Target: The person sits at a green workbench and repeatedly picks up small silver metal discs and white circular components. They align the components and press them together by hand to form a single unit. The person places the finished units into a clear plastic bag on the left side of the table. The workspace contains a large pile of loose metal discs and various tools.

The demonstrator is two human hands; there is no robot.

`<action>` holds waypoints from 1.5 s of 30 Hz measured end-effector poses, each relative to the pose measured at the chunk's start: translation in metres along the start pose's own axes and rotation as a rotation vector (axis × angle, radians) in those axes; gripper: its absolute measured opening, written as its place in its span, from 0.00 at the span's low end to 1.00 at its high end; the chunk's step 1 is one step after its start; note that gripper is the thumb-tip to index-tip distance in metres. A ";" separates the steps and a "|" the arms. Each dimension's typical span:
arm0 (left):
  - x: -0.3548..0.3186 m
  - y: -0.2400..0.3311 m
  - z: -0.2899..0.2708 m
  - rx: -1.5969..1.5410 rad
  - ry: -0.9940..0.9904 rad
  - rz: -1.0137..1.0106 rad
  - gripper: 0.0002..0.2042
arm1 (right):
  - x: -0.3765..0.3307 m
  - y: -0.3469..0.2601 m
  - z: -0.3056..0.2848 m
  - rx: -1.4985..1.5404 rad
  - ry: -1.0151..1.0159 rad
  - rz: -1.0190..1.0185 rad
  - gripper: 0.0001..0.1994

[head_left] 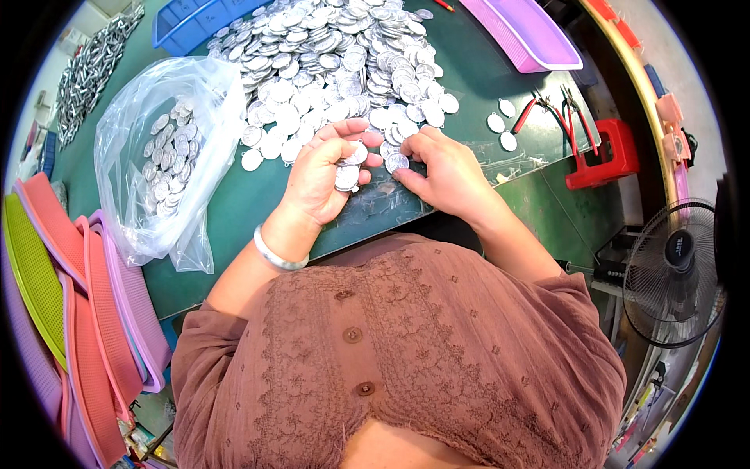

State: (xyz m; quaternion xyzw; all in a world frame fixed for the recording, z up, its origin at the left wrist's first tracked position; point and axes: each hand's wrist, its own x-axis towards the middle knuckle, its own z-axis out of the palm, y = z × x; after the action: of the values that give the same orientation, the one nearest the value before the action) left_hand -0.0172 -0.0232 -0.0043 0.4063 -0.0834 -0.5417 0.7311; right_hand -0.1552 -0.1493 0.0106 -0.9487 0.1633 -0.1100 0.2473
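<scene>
My left hand (322,173) is curled around a small stack of round silver metal discs (348,175) just above the green table (258,195). My right hand (441,168) pinches one disc (397,162) at its fingertips, right beside the stack. Both hands sit at the near edge of a large heap of the same silver discs (336,62). A silver bangle (275,254) is on my left wrist.
A clear plastic bag (168,160) holding several discs lies to the left. Stacked coloured trays (78,313) are at far left, a blue basket (187,19) and a purple tray (523,31) at the back. Red-handled pliers (558,113), a red stool (605,156) and a fan (676,270) are on the right.
</scene>
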 end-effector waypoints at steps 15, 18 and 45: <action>-0.003 0.000 0.005 0.110 -0.062 -0.149 0.08 | 0.007 -0.003 -0.004 0.155 0.275 -0.403 0.06; -0.003 -0.002 0.002 0.098 -0.087 -0.133 0.05 | 0.009 -0.003 -0.004 0.111 0.311 -0.501 0.08; -0.003 0.002 0.006 0.093 -0.019 -0.087 0.08 | 0.015 0.017 -0.010 0.935 0.037 0.290 0.09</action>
State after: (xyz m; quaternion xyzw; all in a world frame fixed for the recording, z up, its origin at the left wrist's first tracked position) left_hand -0.0205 -0.0239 0.0020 0.4380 -0.0976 -0.5722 0.6865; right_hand -0.1491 -0.1736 0.0126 -0.7016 0.2312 -0.1529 0.6565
